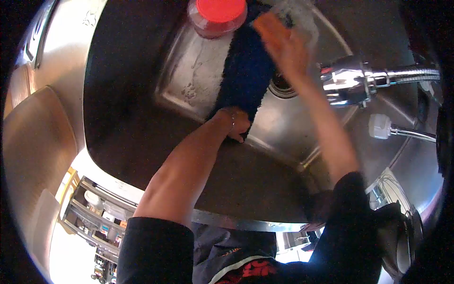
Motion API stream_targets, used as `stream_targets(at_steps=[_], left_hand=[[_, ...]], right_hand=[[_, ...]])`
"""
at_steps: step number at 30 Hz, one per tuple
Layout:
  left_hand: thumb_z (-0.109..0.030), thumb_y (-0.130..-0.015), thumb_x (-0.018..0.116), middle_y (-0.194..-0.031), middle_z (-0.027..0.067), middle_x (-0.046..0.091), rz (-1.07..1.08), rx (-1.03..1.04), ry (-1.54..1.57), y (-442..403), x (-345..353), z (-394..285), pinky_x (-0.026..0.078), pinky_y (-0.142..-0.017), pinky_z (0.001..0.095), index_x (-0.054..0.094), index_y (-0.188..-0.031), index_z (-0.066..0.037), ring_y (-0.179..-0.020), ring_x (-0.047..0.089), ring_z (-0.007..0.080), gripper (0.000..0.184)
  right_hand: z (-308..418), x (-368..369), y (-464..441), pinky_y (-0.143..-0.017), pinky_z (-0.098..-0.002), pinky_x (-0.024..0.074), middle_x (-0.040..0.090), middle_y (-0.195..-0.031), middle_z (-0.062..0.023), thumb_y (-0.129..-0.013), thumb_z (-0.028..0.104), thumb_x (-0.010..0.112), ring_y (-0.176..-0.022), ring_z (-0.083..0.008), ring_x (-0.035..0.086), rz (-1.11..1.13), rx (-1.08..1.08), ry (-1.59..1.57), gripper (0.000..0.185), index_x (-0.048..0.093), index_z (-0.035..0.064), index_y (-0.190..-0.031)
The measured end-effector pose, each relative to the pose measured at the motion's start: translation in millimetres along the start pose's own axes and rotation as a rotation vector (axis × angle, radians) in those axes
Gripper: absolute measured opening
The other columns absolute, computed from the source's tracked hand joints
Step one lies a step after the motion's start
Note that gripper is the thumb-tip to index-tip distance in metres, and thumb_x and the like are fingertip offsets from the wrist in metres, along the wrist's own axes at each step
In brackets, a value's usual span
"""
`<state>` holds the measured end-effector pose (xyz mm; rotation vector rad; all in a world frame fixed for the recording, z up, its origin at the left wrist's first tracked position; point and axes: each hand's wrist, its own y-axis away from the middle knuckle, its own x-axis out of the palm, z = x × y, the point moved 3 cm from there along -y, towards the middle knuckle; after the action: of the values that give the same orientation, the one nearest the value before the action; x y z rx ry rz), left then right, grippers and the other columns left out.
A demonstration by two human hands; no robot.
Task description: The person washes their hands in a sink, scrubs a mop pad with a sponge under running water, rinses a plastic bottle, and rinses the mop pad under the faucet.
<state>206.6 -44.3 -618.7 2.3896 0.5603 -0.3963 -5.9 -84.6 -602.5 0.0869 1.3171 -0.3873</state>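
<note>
A long dark blue mat (246, 71) with a shaggy, frayed-looking edge lies across the sink, running from its far side towards me. My left hand (236, 124) grips the mat's near end, its fingers curled over the edge. Held in my right hand (294, 56) is an orange rectangular block (272, 29), over the far right part of the mat. Motion smears that hand, and the block's underside is hidden. Whitish suds (302, 23) show beside the block. The sink's drain (283, 89) is partly covered by the mat and my right forearm.
A clear jar with a red lid (221, 10) stands at the far left of the mat. From the right, a chrome faucet (347, 80) reaches over the basin, near my right forearm. A white-tipped spout (380, 126) sits closer to me. Shelves (99, 213) stand lower left.
</note>
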Motion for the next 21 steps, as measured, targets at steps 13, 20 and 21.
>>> stream_targets(at_steps=[13, 20, 21], left_hand=[[-0.05, -0.079, 0.072, -0.088, 0.0136, 0.072, 0.061, 0.031, -0.038, -22, 8, 2, 0.054, -0.081, 0.0458, 0.075, -0.079, -0.01, -0.088, 0.068, 0.0333, 0.04], [-0.05, -0.079, 0.073, -0.097, 0.0142, 0.072, 0.041, -0.06, -0.047, -12, 6, -6, 0.053, -0.087, 0.0443, 0.075, -0.091, -0.007, -0.098, 0.067, 0.0312, 0.045], [-0.05, -0.079, 0.074, -0.097, 0.0144, 0.072, 0.022, -0.077, -0.057, -11, 1, -7, 0.053, -0.087, 0.0441, 0.074, -0.091, -0.006, -0.098, 0.067, 0.031, 0.046]], right_hand=[[25, -20, 38, -0.068, -0.05, 0.0557, 0.066, -0.121, -0.0134, -0.089, 0.025, 0.065, -0.09, -0.0366, 0.066, 0.173, -0.02, 0.049, 0.039, 0.061, 0.0226, -0.128], [-11, -36, -25, -0.071, -0.0518, 0.0558, 0.069, -0.108, -0.0189, -0.091, 0.037, 0.061, -0.082, -0.0399, 0.068, -0.026, 0.158, -0.026, 0.034, 0.063, 0.021, -0.121], [8, -28, -3, -0.071, -0.0515, 0.0558, 0.068, -0.108, -0.0186, -0.091, 0.036, 0.062, -0.082, -0.0395, 0.068, -0.018, 0.104, -0.016, 0.034, 0.063, 0.0205, -0.12]])
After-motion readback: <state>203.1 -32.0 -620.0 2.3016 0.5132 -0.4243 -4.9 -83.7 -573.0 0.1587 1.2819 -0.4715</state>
